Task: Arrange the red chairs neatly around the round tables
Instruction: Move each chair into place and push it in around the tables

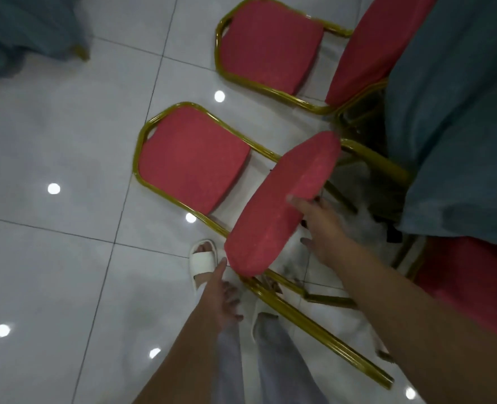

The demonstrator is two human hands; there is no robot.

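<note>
Backrest [282,199] of near red chair [192,158] pinched by right hand [320,228]; left hand [224,301] just beside it, fingers spread.

Red chairs [267,51] stand on white tiled floor [52,258].
</note>
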